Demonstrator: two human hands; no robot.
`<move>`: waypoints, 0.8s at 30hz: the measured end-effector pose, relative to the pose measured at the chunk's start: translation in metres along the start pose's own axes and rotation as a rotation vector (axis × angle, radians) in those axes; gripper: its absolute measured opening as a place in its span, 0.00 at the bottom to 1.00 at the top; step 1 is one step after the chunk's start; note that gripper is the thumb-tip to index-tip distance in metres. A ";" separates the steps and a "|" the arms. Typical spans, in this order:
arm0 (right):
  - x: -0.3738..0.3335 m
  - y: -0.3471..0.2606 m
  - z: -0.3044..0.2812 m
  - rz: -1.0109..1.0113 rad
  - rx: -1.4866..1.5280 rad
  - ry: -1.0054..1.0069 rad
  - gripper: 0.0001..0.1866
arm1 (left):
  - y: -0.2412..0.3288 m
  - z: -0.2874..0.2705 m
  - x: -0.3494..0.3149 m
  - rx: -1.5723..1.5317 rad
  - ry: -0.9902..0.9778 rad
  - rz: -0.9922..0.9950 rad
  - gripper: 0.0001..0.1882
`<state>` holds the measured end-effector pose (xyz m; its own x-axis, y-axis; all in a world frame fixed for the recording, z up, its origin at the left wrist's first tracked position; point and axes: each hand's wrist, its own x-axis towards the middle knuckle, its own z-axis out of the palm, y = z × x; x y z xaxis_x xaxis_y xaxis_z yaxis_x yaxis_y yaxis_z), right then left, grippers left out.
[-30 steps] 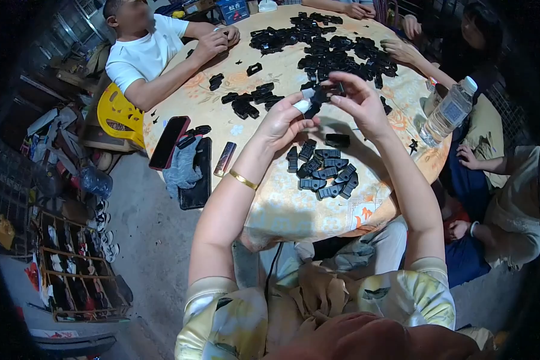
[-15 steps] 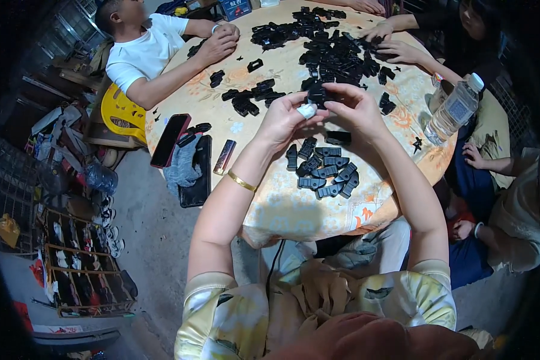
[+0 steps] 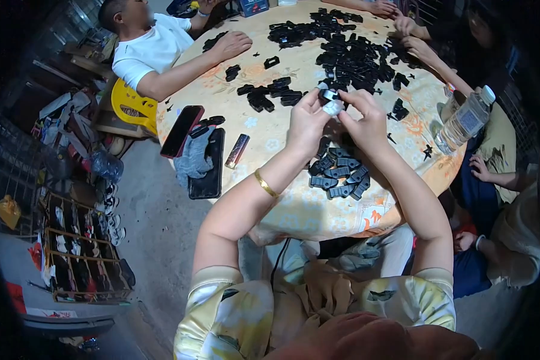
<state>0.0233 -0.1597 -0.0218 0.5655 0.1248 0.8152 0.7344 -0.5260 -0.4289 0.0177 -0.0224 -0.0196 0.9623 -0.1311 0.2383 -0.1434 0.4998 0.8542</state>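
A small black plastic part (image 3: pixel 328 95) is held up between my two hands, above the table. My left hand (image 3: pixel 306 127) pinches it from the left; a gold bangle (image 3: pixel 266 183) circles that wrist and a white wrap (image 3: pixel 332 107) covers the thumb tip. From the other side my right hand (image 3: pixel 366 121) grips it with thumb and fingertips. Below my hands lies a small cluster of similar black parts (image 3: pixel 340 172), some under the shadow of my hands. Just beyond is a large heap of black parts (image 3: pixel 357 60).
The round table has a patterned cloth (image 3: pixel 300 219). At left lie a phone (image 3: pixel 183 131), a grey cloth (image 3: pixel 193 162), a black case (image 3: pixel 207 180) and a lighter (image 3: pixel 237 150). A water bottle (image 3: pixel 465 123) stands at right. Other people sit around the table, their hands near the parts.
The view has shifted slightly, so the table sits further right. My hands have turned the black part, which now shows a pale glint. The person in white has parted their hands, raising one.
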 end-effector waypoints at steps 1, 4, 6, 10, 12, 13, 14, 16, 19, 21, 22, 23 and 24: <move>0.001 -0.007 -0.002 -0.035 -0.008 -0.016 0.17 | 0.000 0.001 -0.001 -0.035 0.027 -0.032 0.12; 0.000 -0.008 0.003 -0.121 -0.036 0.000 0.17 | 0.004 -0.001 -0.003 -0.074 0.047 -0.055 0.14; 0.003 -0.013 0.002 -0.106 0.005 0.000 0.17 | 0.010 -0.007 -0.003 -0.075 0.031 -0.049 0.16; 0.008 0.008 -0.015 0.160 -0.144 -0.234 0.16 | 0.008 -0.020 0.012 0.329 -0.087 -0.033 0.20; 0.018 0.010 -0.020 0.582 -0.125 -0.591 0.16 | 0.005 -0.042 0.013 1.571 0.009 0.506 0.20; 0.014 0.026 -0.024 0.564 -0.075 -0.700 0.16 | 0.000 -0.048 0.018 1.572 0.008 0.387 0.21; 0.014 0.030 -0.025 0.543 -0.017 -0.810 0.16 | -0.003 -0.056 0.022 1.669 0.007 0.483 0.16; 0.016 0.040 -0.027 0.411 0.121 -0.960 0.14 | -0.006 -0.069 0.029 1.706 -0.101 0.453 0.13; 0.044 0.031 -0.024 0.501 0.064 -1.135 0.14 | -0.007 -0.071 0.028 1.762 -0.062 0.464 0.10; 0.057 0.062 -0.021 0.404 -0.078 -1.003 0.15 | -0.008 -0.059 0.028 1.720 -0.080 0.482 0.10; 0.069 0.063 -0.016 0.330 -0.321 -0.892 0.13 | -0.005 -0.058 0.027 1.702 -0.072 0.480 0.09; 0.076 0.075 -0.013 0.291 -0.461 -0.788 0.12 | -0.005 -0.053 0.027 1.623 -0.046 0.497 0.06; 0.081 0.090 -0.008 0.249 -0.598 -0.681 0.11 | -0.007 -0.050 0.028 1.618 -0.050 0.507 0.06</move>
<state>0.1324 -0.2036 0.0090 0.9171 0.3163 0.2425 0.3547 -0.9252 -0.1351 0.0569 0.0133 -0.0420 0.7458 -0.2852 0.6020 -0.5146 -0.8206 0.2487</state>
